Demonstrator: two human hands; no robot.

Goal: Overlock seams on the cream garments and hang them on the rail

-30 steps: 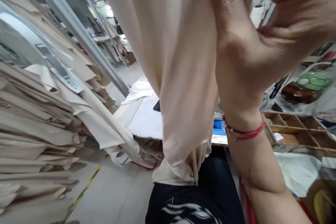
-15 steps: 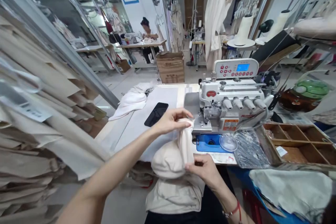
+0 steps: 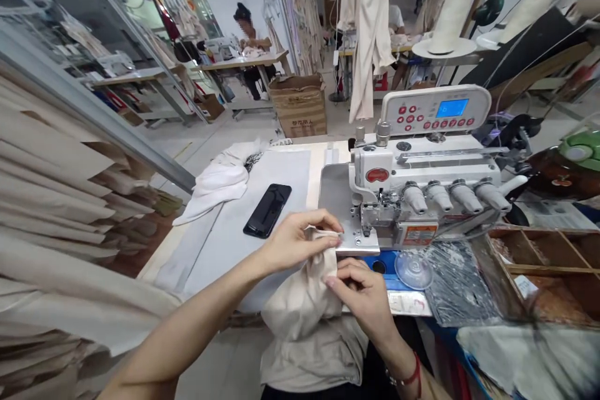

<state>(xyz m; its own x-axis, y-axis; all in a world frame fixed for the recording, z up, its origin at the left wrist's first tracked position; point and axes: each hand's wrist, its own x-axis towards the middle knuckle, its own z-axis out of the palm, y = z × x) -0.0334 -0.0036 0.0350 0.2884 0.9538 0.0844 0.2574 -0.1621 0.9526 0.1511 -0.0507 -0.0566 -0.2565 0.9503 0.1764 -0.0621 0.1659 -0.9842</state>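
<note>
A cream piece of fabric [image 3: 297, 300] hangs from both hands at the table's front edge, its lower folds resting over the lap. My left hand [image 3: 300, 239] pinches the fabric's upper edge between thumb and fingers, just left of the sewing machine's plate. Lower and to the right, my right hand [image 3: 360, 290] grips the same fabric along its right edge. The white overlock sewing machine [image 3: 422, 169] stands right of the hands, with its presser foot [image 3: 367, 228] close by. No fabric shows under the foot.
A black phone [image 3: 267, 210] lies on the grey table top [image 3: 210, 262], with white cloth [image 3: 213, 184] behind it. Right are a clear round dish [image 3: 414, 270] and a wooden compartment box [image 3: 553, 269]. Cream fabric [image 3: 60, 200] hangs at left. Another person [image 3: 255, 44] sits farther back.
My right hand has risen along the fabric, nearer my left hand. The view has shifted closer to the machine. My left hand keeps its pinch on the upper edge.
</note>
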